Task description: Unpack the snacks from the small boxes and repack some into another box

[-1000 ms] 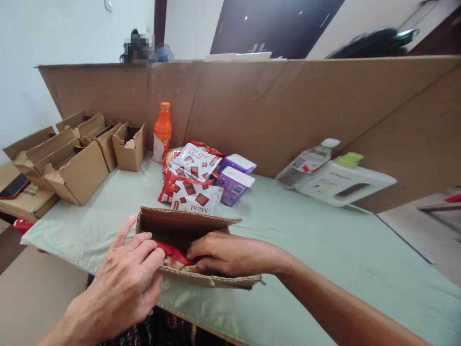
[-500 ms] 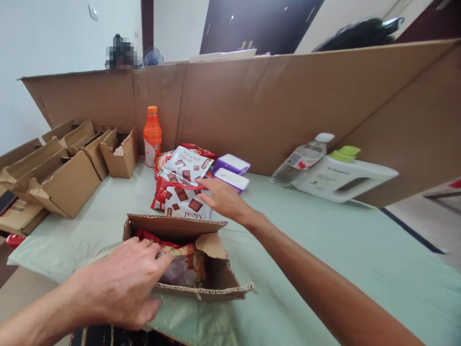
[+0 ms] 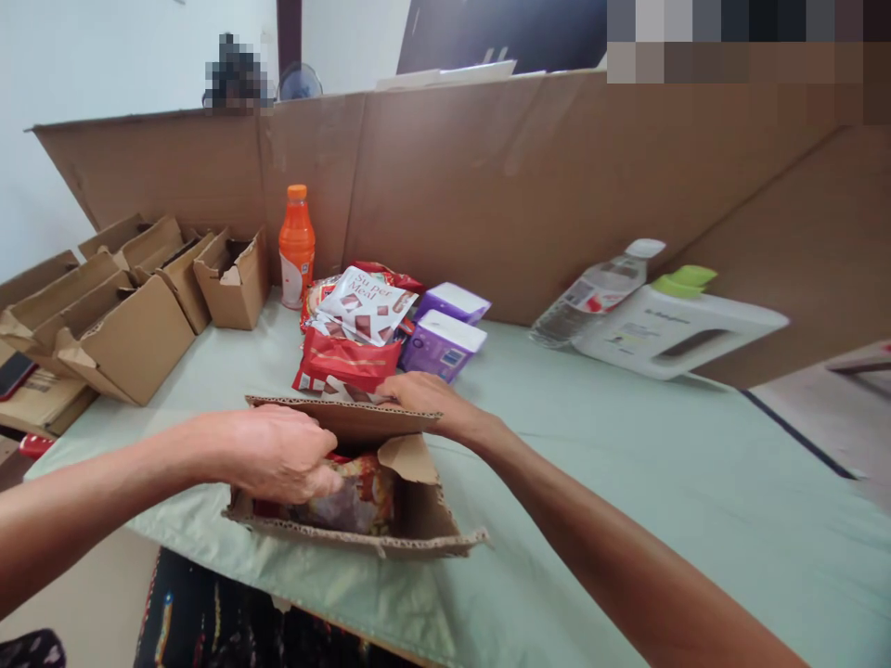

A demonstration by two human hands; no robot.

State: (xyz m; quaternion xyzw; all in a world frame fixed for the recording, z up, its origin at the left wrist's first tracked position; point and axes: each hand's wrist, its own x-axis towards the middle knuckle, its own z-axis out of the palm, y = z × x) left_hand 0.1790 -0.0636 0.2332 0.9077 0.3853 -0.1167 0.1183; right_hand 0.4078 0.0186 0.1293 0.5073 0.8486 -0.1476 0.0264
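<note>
An open cardboard box (image 3: 334,419) stands in front of me with a red and brown food packet (image 3: 358,496) inside. My left hand (image 3: 285,455) reaches over the box's left end, fingers curled down by the packet; what they grip is hidden. Behind the box's raised back flap, my right hand (image 3: 424,397) closes on the edge of a white pouch with brown squares (image 3: 341,390). Most of that pouch and the fingertips are hidden by the flap. Farther back lie a red packet (image 3: 352,357) and another white pouch (image 3: 366,301) marked "Su per Meal".
Several open cardboard boxes (image 3: 143,343) stand at the left, near an orange bottle (image 3: 297,246). Two purple-and-white packs (image 3: 445,343) lie beside the packets. A clear bottle (image 3: 591,292) and a white jug (image 3: 682,325) lean against the cardboard wall (image 3: 522,204).
The right hand has drawn the white pouch down behind the box's flap, uncovering the red packet and a purple pack. My left hand has shifted up and right, its fingers curling in further.
</note>
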